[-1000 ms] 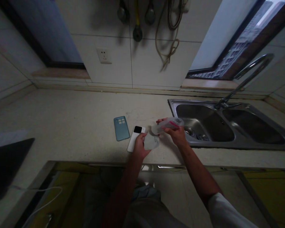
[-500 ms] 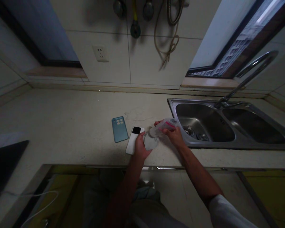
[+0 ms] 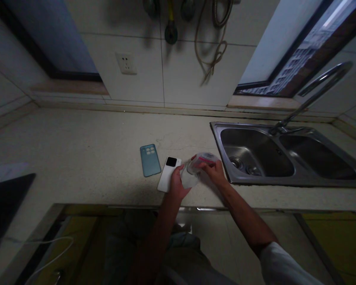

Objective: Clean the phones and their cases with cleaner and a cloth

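Note:
Between my hands is a clear plastic bag (image 3: 203, 158) with a pink strip. My right hand (image 3: 216, 172) is closed on the bag near that strip. My left hand (image 3: 177, 184) is closed on a pale, translucent, rounded thing (image 3: 189, 179) at the bag's lower left; whether it is part of the bag or something coming out of it, I cannot tell. Just left of my left hand, partly covered by it, a white phone (image 3: 166, 176) with a black camera block lies on the counter. Farther left lies a blue-green phone case (image 3: 150, 161) with camera cutouts.
The pale countertop (image 3: 91, 158) runs along a tiled wall with a socket (image 3: 126, 63). A steel double sink (image 3: 225, 168) with a tall faucet (image 3: 314, 93) is at right. A dark flat object (image 3: 10, 206) and a white cable (image 3: 55, 240) are at far left.
The bag has tilted and shifted slightly down and left, closer to my left hand. My right hand has moved a little left with it. The phone and case stay put.

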{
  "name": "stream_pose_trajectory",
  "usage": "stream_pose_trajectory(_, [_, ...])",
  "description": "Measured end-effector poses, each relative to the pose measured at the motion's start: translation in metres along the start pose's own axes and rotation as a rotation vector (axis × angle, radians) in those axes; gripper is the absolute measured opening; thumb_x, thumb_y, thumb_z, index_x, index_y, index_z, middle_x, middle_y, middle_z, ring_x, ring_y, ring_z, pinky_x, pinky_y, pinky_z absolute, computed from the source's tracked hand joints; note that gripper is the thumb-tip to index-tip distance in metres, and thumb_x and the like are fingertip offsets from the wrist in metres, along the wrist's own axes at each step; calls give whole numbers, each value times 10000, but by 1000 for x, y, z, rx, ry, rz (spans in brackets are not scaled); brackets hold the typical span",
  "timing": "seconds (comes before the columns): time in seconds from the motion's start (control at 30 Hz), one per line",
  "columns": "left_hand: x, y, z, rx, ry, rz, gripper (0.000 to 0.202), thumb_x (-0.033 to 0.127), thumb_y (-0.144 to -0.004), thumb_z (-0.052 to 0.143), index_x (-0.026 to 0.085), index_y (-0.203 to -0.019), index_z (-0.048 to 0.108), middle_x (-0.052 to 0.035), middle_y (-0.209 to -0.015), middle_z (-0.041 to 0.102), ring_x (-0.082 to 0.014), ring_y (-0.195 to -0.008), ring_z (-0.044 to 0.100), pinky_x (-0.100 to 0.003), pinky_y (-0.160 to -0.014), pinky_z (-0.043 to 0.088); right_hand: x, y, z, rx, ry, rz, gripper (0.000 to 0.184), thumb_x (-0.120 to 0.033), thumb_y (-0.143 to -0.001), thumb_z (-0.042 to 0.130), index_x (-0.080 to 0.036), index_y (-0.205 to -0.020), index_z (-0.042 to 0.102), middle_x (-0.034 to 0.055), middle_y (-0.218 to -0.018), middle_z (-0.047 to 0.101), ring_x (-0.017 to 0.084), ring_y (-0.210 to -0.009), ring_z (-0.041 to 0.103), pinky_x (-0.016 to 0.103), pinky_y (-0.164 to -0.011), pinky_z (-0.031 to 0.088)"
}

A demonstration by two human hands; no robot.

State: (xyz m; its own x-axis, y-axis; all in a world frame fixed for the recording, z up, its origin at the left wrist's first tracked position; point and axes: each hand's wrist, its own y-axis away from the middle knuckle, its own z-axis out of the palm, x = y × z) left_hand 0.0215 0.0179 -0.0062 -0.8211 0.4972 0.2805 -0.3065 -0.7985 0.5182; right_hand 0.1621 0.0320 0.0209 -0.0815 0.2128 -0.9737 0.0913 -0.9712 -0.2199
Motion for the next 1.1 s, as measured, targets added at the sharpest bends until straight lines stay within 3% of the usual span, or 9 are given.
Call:
stream_pose_trajectory(0.23, [2, 2, 2, 1, 24, 40, 237, 269, -808, 537, 143, -935, 693, -93, -883, 747, -271, -965, 696, -416, -925, 512, 7, 0, 6, 15, -96, 22, 473, -391, -601, 908, -217, -996, 713, 68, -1003, 774, 227, -902, 735, 350, -837, 593])
stream_pose_trajectory(0.37, [1, 5, 1, -16, 14, 25, 272, 278, -812, 535, 141, -982, 697, -106, -928, 749, -287, -1004, 686, -438, -934, 510, 8, 2, 7, 117, -9, -6, 358, -378, -678, 863, -225, -965, 712, 52, -909, 776, 216, -833, 736, 343, -801, 603])
stream_pose_trajectory(0.53, [-1, 3, -2, -39, -25, 44, 300, 287, -782, 570, 142, -1014, 692, -110, -968, 747, -295, -1011, 683, -442, -927, 513, 5, 6, 6, 152, 4, -54, 326, -377, -694, 855, -226, -946, 714, 58, -900, 775, 238, -826, 735, 376, -805, 604])
stream_pose_trajectory(0.7, [-1, -2, -5, -47, 10, 32, 277, 284, -798, 559, 146, -1006, 678, -105, -995, 741, -283, -1035, 676, -424, -934, 509, 7, 2, 3, 109, -123, -35, 378, -441, -683, 853, -197, -937, 717, 82, -948, 776, 261, -894, 733, 422, -841, 594])
stream_pose_trajectory(0.87, [0, -4, -8, -37, -11, 2, 261, 302, -798, 568, 144, -978, 672, -114, -971, 739, -289, -1038, 673, -434, -941, 504, 10, 3, 3, 123, -145, -79, 402, -409, -646, 886, -228, -958, 707, 64, -964, 767, 257, -923, 726, 413, -869, 580])
stream_pose_trajectory(0.97, [-1, -4, -8, -33, -10, 1, 284, 313, -811, 553, 141, -1002, 672, -119, -976, 738, -293, -1041, 672, -446, -948, 500, 8, 3, 2, 127, -184, -107, 429, -472, -610, 898, -240, -921, 715, 61, -939, 764, 277, -943, 724, 452, -900, 570])
stream_pose_trajectory(1.1, [0, -4, -5, -68, 1, 13, 332, 333, -842, 513, 144, -1063, 674, -113, -993, 742, -293, -1053, 669, -447, -940, 500, 1, 1, 0, -18, -257, -147, 471, -558, -537, 907, -271, -871, 738, 39, -909, 775, 286, -966, 729, 523, -1034, 492])
